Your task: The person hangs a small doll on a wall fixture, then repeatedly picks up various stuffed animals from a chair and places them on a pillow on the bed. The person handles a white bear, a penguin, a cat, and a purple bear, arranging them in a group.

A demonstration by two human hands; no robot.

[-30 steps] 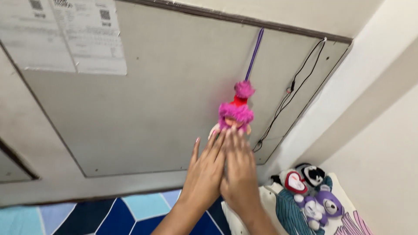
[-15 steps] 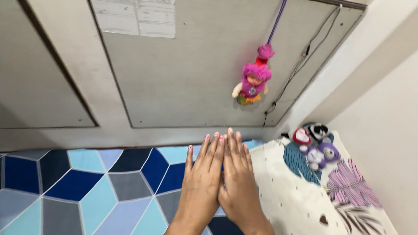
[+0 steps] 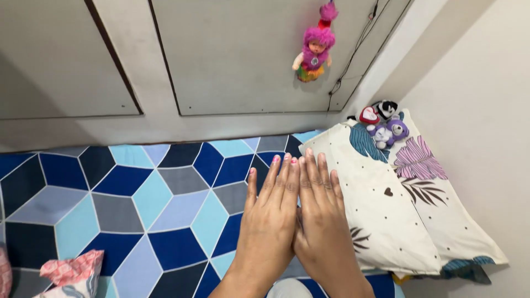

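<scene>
Over bed, my left hand and right hand pressed side by side, fingers flat and straight, holding nothing. Blue-and-grey geometric patterned bedsheet lay beneath; white leaf-print pillow just beside right hand. Nothing grasped yet; pillow untouched.

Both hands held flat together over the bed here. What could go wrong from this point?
The left hand and right hand hold nothing, so little can drop. Reaching right, they might nudge the pillow and tip the small plush toys at its far end. Reaching up, they might swing the hanging doll.
</scene>
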